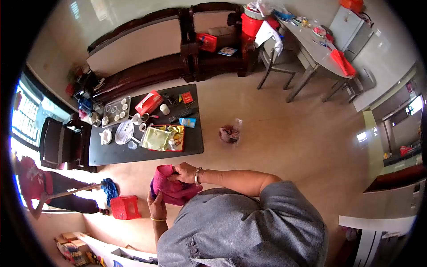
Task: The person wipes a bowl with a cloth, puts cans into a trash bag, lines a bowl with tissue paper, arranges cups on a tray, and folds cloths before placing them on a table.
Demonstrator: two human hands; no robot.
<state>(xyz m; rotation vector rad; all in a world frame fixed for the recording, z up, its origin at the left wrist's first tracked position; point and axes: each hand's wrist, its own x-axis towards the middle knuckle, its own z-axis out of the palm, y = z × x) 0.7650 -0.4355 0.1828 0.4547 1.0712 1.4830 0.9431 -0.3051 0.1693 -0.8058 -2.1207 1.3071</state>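
Observation:
A pink cloth (174, 190) with a purple edge is bunched between my two hands, close to my chest. My right hand (184, 172), with a bracelet at the wrist, has its fingers wrapped on the cloth's upper part. Lower down on the other side, my left hand (157, 207) grips the cloth by its purple edge. Part of the cloth rests near the front of my grey shirt (249, 222). The fingertips of both hands are partly hidden by the cloth.
A black table (147, 157) ahead bears a tray, cups and boxes. At the left, another person (35, 178) holds a mop (109, 191) near a red stool (125, 207). A plastic bag (229, 133) lies on the floor. Behind are a wooden sofa (133, 49), a chair (272, 71) and a dining table (311, 49).

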